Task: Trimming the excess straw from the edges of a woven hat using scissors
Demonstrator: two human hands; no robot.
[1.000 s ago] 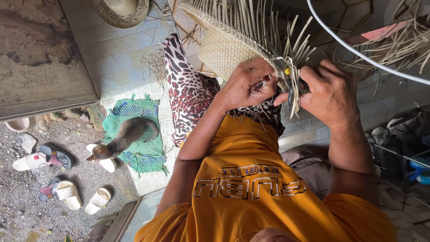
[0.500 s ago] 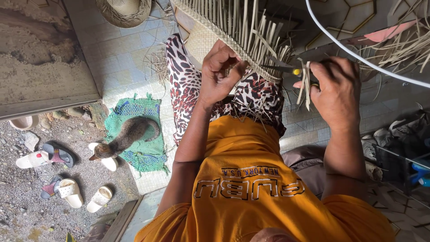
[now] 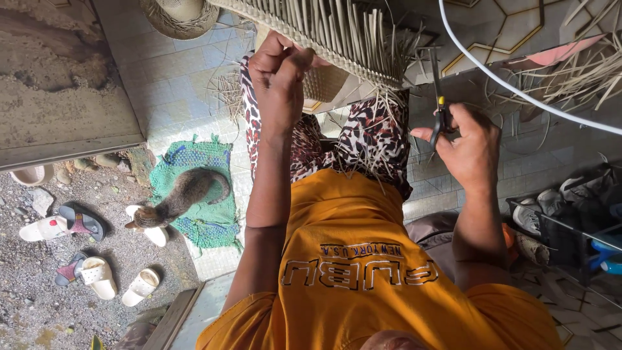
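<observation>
Trimming step: judging by the pose, the work in hand was clipping the loose fringe of the woven piece (image 3: pixel 304 16), which was lifted above the knees at the top of the view.
Next move: any further cut would seem to call for turning the edge back toward the blades and closing them close to the plaited rim without nicking the weave.
Tiled floor (image 3: pixel 175 78): pale square tiles, glossy, littered with thin cut offcuts.
Woven piece: pale straw-coloured, tightly plaited in a fine basket pattern, its rim bristling with stiff flat strands (image 3: pixel 363 42) that stuck out unevenly.
Shirt (image 3: pixel 363 285): soft orange cotton with printed lettering.
Trousers (image 3: pixel 376 136): thin cloth in a red, black and white spotted print, with bits of straw on the lap.
Green mat (image 3: pixel 217 230): knotted and nubbly, frayed at the edges.
Cat (image 3: pixel 184 194): grey-brown tabby, crouched on the mat.
Left hand (image 3: pixel 278 74): fingers curled tight in a fist around the woven piece's edge, holding it up.
Right hand (image 3: pixel 466 142): closed through the handles of the scissors, well apart from the fringe.
Scissors (image 3: pixel 440 97): slim dark metal, a yellow pivot, blades upright; whether the blades were parted could not be told.
</observation>
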